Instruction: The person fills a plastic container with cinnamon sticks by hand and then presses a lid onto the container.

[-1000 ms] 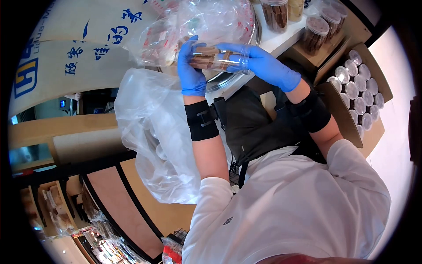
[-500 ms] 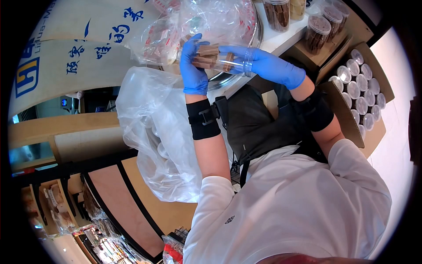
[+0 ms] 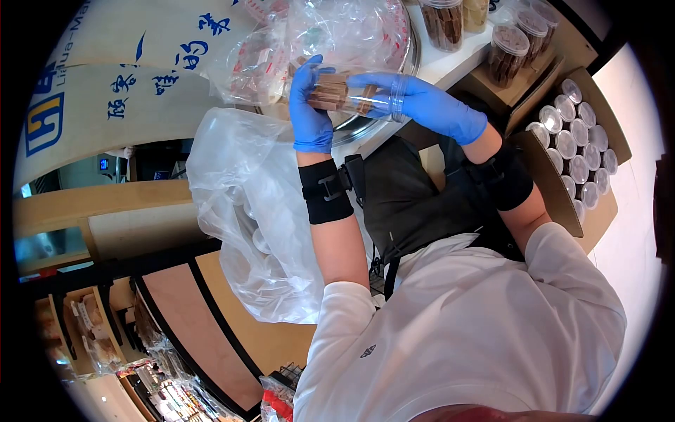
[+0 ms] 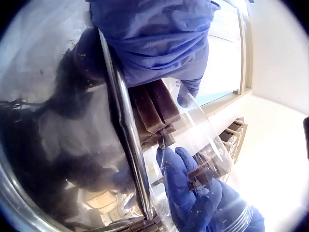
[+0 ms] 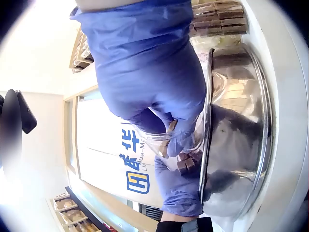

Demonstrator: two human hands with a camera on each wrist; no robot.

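A clear plastic jar [image 3: 383,107] lies sideways between both blue-gloved hands, over the edge of a round metal basin. My left hand [image 3: 311,112] grips its left end, fingers behind and thumb in front. Brown sticks [image 3: 329,91] are bunched in that end, and their cut ends show in the left wrist view. From the right, my right hand [image 3: 446,112] reaches through the jar's mouth, its fingers inside. In the right wrist view these fingers pinch a short brown stick [image 5: 172,127] near the rim. Part of the bunch is hidden by my left hand.
Crumpled clear bags [image 3: 330,35] fill the basin [image 5: 241,140]. Filled jars [image 3: 443,24] stand on the white counter, and another filled jar [image 3: 506,56] stands on a cardboard box. A carton [image 3: 545,183] at the right holds several lidded jars. A translucent bag [image 3: 246,211] hangs at left.
Both hands and the jar have shifted slightly right in the head view. The right fingers stay inside the mouth, and the sticks inside have moved a little.
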